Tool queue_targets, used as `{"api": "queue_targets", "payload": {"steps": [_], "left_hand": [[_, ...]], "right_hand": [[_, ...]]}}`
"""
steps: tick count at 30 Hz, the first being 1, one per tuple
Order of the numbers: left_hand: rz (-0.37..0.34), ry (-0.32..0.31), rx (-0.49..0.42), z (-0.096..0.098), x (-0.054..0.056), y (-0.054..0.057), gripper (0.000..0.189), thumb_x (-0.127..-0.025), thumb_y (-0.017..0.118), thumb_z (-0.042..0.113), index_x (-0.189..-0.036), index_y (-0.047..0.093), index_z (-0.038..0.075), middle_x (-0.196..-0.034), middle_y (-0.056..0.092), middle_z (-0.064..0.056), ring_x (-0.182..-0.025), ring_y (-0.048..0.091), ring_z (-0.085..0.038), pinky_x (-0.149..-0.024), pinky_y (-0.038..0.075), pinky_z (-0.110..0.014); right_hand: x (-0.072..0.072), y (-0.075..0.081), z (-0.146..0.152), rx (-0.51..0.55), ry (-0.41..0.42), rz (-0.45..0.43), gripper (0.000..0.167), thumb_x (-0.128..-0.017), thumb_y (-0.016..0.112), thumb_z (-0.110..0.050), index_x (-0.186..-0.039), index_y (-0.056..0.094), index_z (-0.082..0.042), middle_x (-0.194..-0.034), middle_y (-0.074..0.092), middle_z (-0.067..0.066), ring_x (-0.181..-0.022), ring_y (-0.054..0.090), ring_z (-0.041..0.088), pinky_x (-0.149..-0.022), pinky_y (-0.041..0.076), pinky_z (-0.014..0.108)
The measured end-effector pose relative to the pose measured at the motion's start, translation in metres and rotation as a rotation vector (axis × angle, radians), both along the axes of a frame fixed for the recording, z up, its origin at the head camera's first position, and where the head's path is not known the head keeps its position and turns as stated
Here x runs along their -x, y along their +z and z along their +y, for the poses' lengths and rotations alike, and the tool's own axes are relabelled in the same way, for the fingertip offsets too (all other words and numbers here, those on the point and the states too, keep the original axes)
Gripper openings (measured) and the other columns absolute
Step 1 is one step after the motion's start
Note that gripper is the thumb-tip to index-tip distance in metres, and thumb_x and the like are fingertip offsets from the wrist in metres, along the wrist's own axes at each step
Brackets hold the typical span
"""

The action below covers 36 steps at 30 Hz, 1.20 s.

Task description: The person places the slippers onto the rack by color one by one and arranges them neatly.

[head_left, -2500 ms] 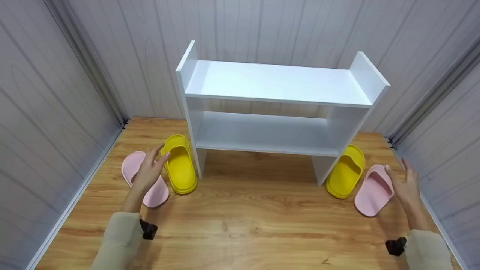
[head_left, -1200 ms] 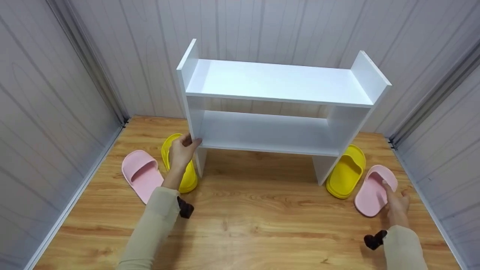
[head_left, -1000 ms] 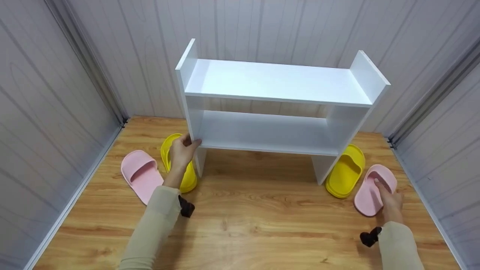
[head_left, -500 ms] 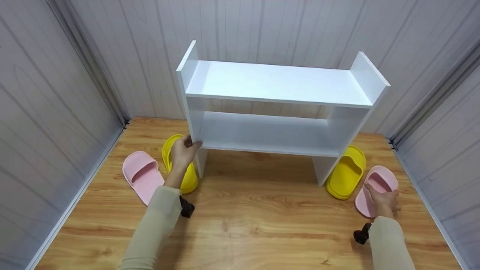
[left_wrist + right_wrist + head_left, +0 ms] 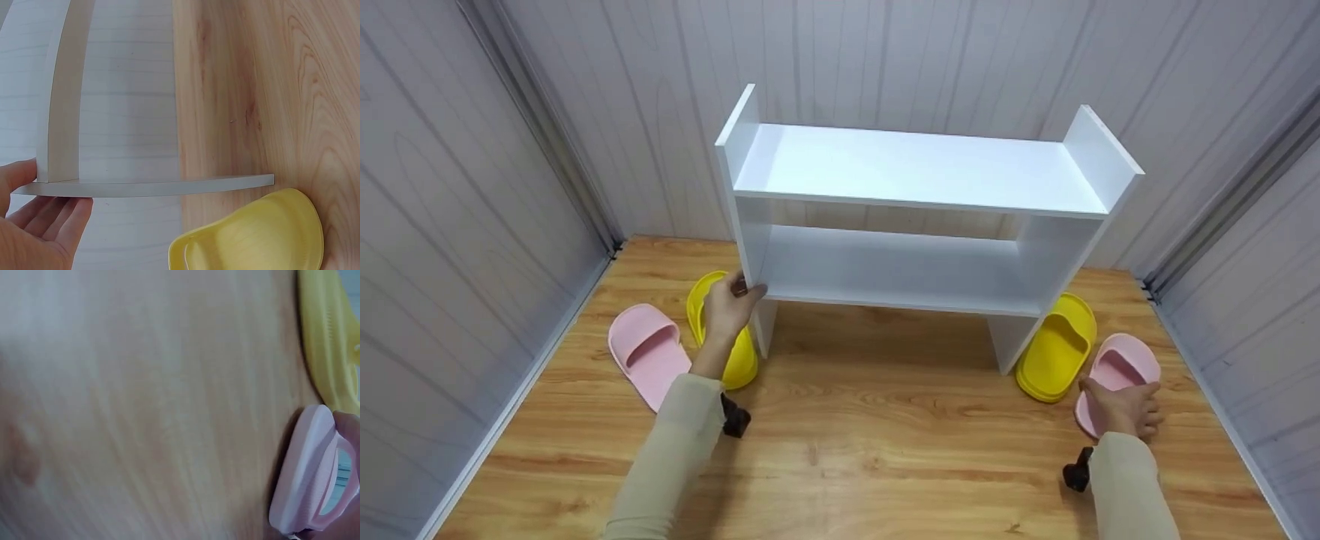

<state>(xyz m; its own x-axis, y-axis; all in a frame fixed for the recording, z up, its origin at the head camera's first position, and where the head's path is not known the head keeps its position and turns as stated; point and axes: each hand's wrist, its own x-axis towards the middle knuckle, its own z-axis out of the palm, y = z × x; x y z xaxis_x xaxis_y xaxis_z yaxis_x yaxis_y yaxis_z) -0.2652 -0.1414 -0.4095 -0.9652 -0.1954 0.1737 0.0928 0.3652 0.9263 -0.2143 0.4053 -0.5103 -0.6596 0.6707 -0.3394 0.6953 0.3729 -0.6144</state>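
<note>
Directly under right grip [image 5: 1125,409] — pink slipper [image 5: 1132,356].

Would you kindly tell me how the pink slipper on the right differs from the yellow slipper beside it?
The right hand grips the pink slipper, while neither hand holds the yellow slipper. The yellow slipper lies nearer the shelf than the pink slipper does. Both point their toe ends toward the back wall.
</note>
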Motion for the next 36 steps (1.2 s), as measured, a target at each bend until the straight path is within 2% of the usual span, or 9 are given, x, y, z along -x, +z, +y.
{"api": "queue_targets", "payload": {"steps": [4,9,14,24,36], "left_hand": [[0.017,0.001,-0.014,0.001,0.000,0.000,0.038,-0.080,0.062,0.004,-0.114,0.053,-0.009,-0.110,0.055,-0.023,-0.100,0.054,-0.031,-0.080,0.046,-0.036],[0.006,0.003,-0.006,0.001,0.000,0.001,0.038,-0.081,0.061,0.004,-0.116,0.053,-0.007,-0.112,0.055,-0.021,-0.101,0.053,-0.030,-0.080,0.045,-0.034],[0.006,0.004,-0.003,0.002,0.001,0.001,0.038,-0.080,0.061,0.003,-0.115,0.053,-0.008,-0.112,0.055,-0.022,-0.101,0.053,-0.031,-0.080,0.046,-0.034],[-0.022,-0.005,-0.007,-0.002,0.003,-0.001,0.040,-0.081,0.061,0.005,-0.118,0.051,-0.006,-0.115,0.054,-0.021,-0.103,0.052,-0.029,-0.082,0.045,-0.034],[0.003,-0.019,-0.009,-0.001,-0.001,0.002,0.041,-0.081,0.061,0.006,-0.119,0.050,-0.007,-0.115,0.053,-0.022,-0.103,0.052,-0.030,-0.082,0.045,-0.035]], "right_hand": [[-0.001,0.001,0.001,0.001,-0.001,0.022,0.110,-0.073,0.059,-0.048,-0.134,-0.018,0.001,-0.132,0.003,0.039,-0.119,0.005,0.051,-0.095,0.006,0.059],[-0.002,0.000,0.002,-0.032,0.005,-0.030,0.112,-0.073,0.056,-0.056,-0.133,-0.019,0.002,-0.132,0.002,0.040,-0.118,0.007,0.052,-0.095,0.008,0.059],[0.001,-0.001,0.005,-0.051,-0.005,-0.048,0.107,-0.076,0.052,-0.054,-0.133,-0.019,0.002,-0.131,0.002,0.040,-0.118,0.008,0.052,-0.095,0.010,0.059],[0.004,0.004,0.013,-0.039,0.003,-0.018,0.104,-0.076,0.051,-0.053,-0.134,-0.015,0.002,-0.129,0.006,0.041,-0.116,0.013,0.051,-0.095,0.015,0.059],[0.004,0.013,0.015,-0.048,0.062,0.030,0.099,-0.076,0.056,-0.046,-0.134,-0.005,0.007,-0.127,0.007,0.041,-0.117,0.011,0.052,-0.094,0.015,0.058]]}}
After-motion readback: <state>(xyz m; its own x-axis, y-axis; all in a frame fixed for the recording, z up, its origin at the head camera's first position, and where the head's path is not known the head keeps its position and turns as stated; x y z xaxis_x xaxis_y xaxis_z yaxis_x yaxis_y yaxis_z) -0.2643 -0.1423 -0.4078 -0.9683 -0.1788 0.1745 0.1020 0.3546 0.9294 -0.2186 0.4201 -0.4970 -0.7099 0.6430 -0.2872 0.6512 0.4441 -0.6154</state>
